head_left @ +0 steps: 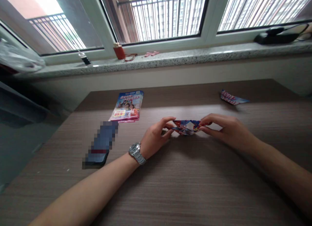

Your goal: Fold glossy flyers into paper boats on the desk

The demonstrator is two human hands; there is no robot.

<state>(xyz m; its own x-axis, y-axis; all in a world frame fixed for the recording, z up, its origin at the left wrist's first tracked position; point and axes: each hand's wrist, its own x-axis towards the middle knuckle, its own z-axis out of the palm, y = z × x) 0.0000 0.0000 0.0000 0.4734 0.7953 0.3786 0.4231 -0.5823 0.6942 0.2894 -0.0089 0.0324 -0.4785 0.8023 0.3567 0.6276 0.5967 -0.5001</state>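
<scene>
A small folded paper piece [187, 127], printed in blue, red and white, is held between both hands above the wooden table [170, 187]. My left hand [158, 135], with a metal watch on its wrist, pinches the left end between thumb and fingers. At the right end, my right hand [220, 126] grips the paper the same way. The middle of the piece bulges open and shows a pale patch. Another folded paper [232, 98] in similar colours lies at the back right of the table.
Printed flyers [128, 105] lie stacked at the back left, with a phone [102, 143], partly pixelated, in front of them. On the stone windowsill [185, 58] are a red lighter-like item [119, 51], a small bottle [84, 58] and a black power strip [276, 38].
</scene>
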